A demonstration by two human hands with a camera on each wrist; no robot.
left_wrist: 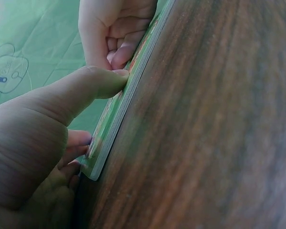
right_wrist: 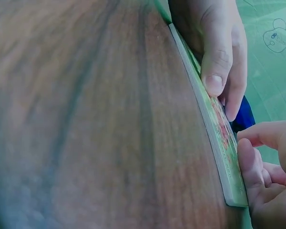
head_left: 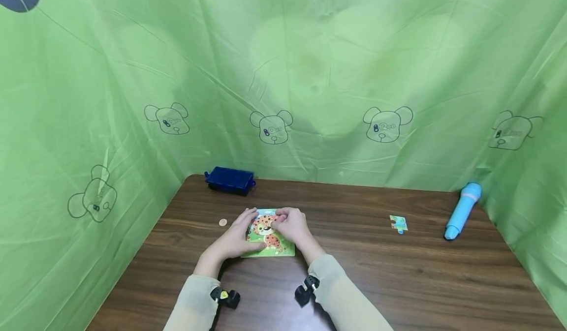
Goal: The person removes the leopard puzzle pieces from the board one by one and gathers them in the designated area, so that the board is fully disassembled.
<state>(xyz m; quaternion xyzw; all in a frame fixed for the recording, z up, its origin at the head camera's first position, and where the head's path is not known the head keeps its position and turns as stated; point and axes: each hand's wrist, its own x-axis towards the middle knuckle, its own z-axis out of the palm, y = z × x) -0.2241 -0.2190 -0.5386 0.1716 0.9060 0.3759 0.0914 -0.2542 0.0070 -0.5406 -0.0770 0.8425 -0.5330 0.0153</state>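
Note:
A jigsaw puzzle (head_left: 271, 253) with a spotted cartoon animal on a green ground lies flat on the brown table, its thin board edge showing in both wrist views. At its left side my left hand (head_left: 236, 237) has its fingers along the edge and its extended thumb resting on the picture. Over the upper right part is my right hand (head_left: 293, 226), fingers curled, with thumb and index tips close together at the puzzle's surface; I cannot tell whether a piece is between them. Far to the right lies a loose puzzle piece (head_left: 398, 224).
A dark blue box (head_left: 230, 180) with side tabs stands at the back left. Nearer the puzzle lies a small round tan disc (head_left: 223, 222). A light-blue flashlight-like toy (head_left: 462, 211) lies at the far right. Green printed cloth (head_left: 328, 149) hangs behind and beside the table.

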